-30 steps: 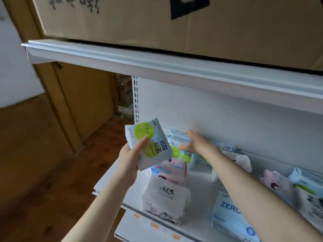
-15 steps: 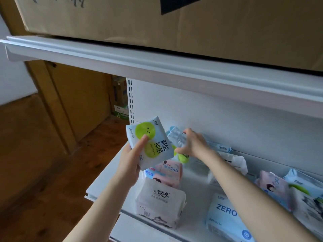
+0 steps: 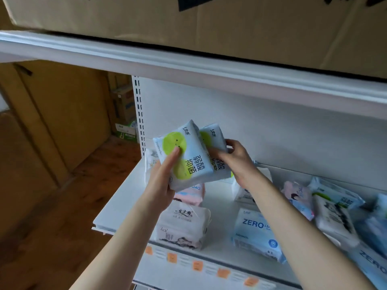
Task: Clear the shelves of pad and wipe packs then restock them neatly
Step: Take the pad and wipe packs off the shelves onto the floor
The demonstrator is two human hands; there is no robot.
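Since half a second ago my right hand has lifted a second green-dot pack off the shelf and brought it up behind the first green-dot pack, touching it. Cardboard box on the upper shelf, its black print cut off by the frame top. Lower shelf carries the rest of the stock. Blue pack reads "ZERO", partly behind my right forearm. White pack reads "kol"; the larger script is unclear. Pink pack shows "240", mostly covered by the first pack. Right-side packs are blurred, partly cut off. My left hand grips the first pack from below, thumb on the front; it reads 弱酸抑菌 and "240mm/5". Right hand's fingers are curled round the second pack's right edge; its label is half hidden. Both packs are held above the shelf's left end. Orange price tags are unreadable.
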